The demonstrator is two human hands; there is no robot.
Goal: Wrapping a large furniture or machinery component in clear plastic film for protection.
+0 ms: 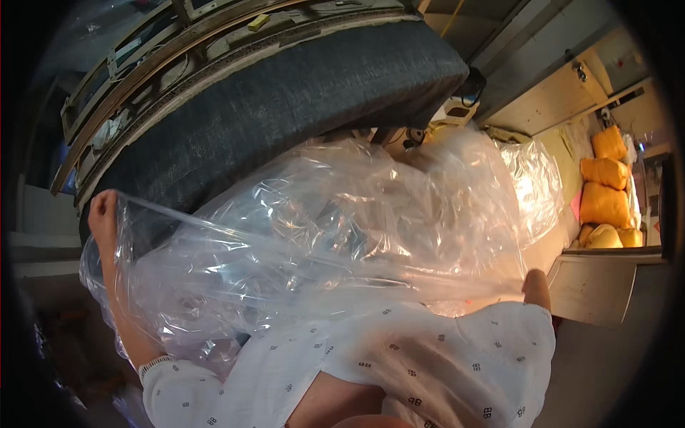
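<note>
Clear plastic sheet [335, 235] between both grips.

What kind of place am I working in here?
Probably an upholstery or furniture workshop: a dark grey fabric cushion on a bare wooden frame, a large clear plastic sheet held by both hands, and stacked yellow-orange pillows.

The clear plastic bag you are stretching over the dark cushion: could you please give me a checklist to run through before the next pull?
1. Left hand grips the edge of the clear plastic bag: ok.
2. Right hand has a hold on the bag: cannot tell, its fingers are hidden behind plastic and sleeve.
3. Bag mouth spread wide between both hands: ok.
4. Dark cushion lies in front of the bag: ok.
5. Bag free of tears: cannot tell, glare and creases.
6. Cushion corner already inside the bag: cannot tell.
</note>
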